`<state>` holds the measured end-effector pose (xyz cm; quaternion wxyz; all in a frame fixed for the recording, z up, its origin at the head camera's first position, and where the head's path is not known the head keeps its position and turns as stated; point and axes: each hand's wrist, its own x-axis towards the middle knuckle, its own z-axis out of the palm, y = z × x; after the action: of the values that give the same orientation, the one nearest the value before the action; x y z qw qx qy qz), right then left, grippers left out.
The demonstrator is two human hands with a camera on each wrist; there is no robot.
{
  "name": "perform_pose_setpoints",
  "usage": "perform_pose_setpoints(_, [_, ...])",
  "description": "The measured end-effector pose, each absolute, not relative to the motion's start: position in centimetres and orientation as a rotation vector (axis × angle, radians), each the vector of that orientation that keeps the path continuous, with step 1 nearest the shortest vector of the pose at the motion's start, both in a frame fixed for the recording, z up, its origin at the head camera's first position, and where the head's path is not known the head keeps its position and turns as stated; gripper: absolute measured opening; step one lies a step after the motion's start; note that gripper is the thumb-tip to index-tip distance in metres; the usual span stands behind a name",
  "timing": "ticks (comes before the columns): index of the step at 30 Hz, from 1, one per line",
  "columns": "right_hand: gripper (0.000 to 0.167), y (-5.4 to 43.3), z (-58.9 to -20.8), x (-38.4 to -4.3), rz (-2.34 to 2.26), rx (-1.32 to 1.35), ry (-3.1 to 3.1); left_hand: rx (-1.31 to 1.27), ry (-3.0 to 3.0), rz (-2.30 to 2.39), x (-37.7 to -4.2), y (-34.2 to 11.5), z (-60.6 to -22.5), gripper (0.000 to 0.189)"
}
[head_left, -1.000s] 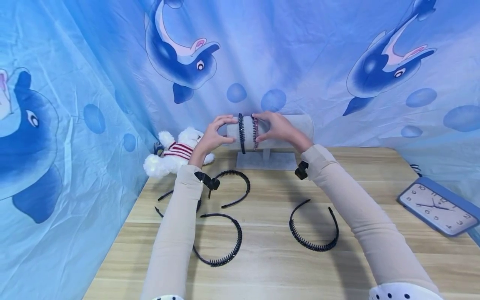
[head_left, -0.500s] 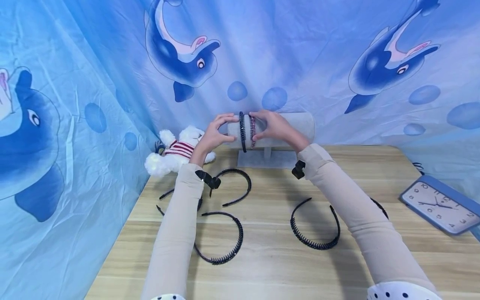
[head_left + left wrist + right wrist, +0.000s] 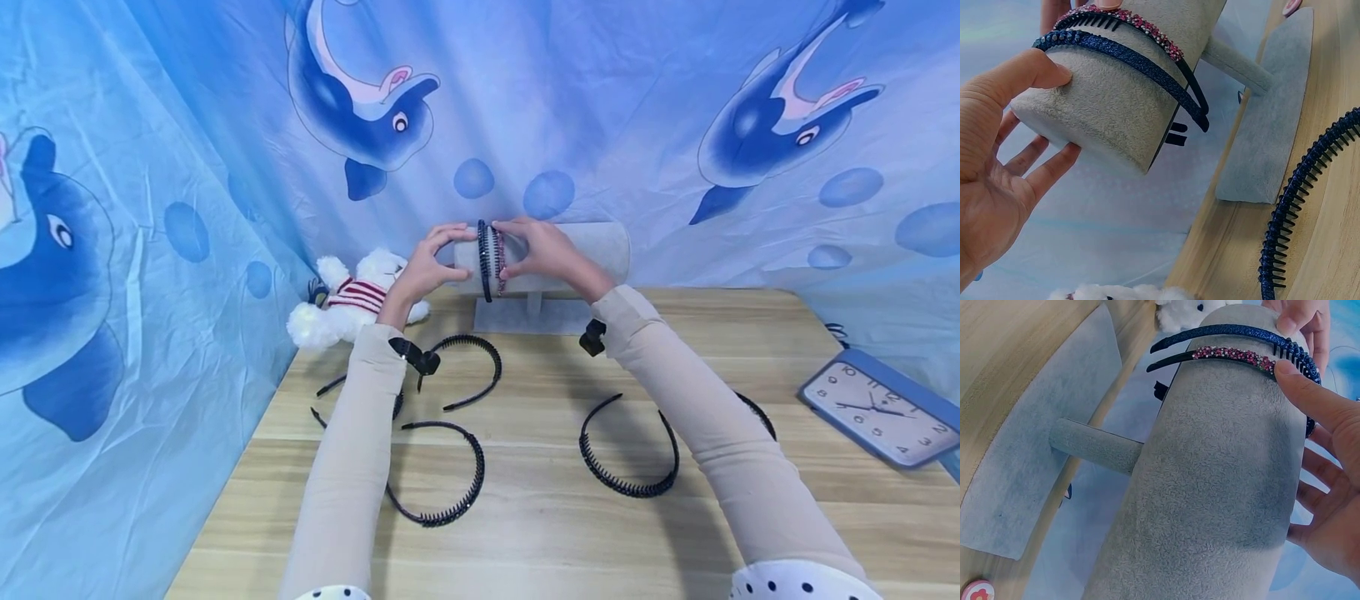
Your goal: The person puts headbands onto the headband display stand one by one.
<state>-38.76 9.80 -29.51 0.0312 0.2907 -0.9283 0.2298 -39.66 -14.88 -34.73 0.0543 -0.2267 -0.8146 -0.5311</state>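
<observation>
A grey, plush-covered headband display stand (image 3: pixel 1210 462) has a horizontal roll on a post and flat base. Two headbands sit round the left part of its roll: a dark blue glittery one (image 3: pixel 1129 59) and, to its right, a pink rhinestone one (image 3: pixel 1229 355). My left hand (image 3: pixel 425 271) grips the roll's left end, thumb on the front and fingers at the far side. With its thumb pressed on the pink headband and fingers behind the roll, my right hand (image 3: pixel 553 252) holds that band. The right fingertips are partly hidden behind the roll.
Several dark toothed headbands lie on the wooden table (image 3: pixel 540 517), among them one at front left (image 3: pixel 480 479) and one at right (image 3: pixel 637 490). A white plush toy (image 3: pixel 352 321) is left of the stand; a blue clock (image 3: pixel 870 408) lies far right.
My right hand has slid the pink headband leftward along the roll, closer to the dark blue one. The left hand stays at the roll's end.
</observation>
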Motion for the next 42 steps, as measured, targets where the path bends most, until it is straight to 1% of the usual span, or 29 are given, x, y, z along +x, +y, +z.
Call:
perform_pose_setpoints(21, [0.095, 9.6, -29.9, -39.0, 0.718, 0.9, -2.841, -0.669, -2.476, -1.619, -39.5, -14.7, -34.7, 0.062])
perform_pose_setpoints(24, [0.099, 9.7, -30.1, -39.0, 0.733, 0.907, -2.832, -0.678, -2.475, -1.638, -39.3, -14.6, -34.4, 0.062])
perform_pose_setpoints(29, [0.105, 10.2, -30.2, -38.5, 0.797, 0.962, -2.8, -0.653, -2.505, -1.674, -37.8, -14.4, -32.9, 0.063])
perform_pose_setpoints(37, [0.089, 11.8, -30.5, -35.8, 0.811, 1.143, -2.723, -0.603, -2.541, -1.675, -36.7, -14.3, -32.1, 0.064])
perform_pose_setpoints(42, [0.079, 13.1, -31.5, -33.1, 0.734, 1.334, -2.656, -0.63, -2.53, -1.683, -37.5, -14.3, -32.6, 0.064])
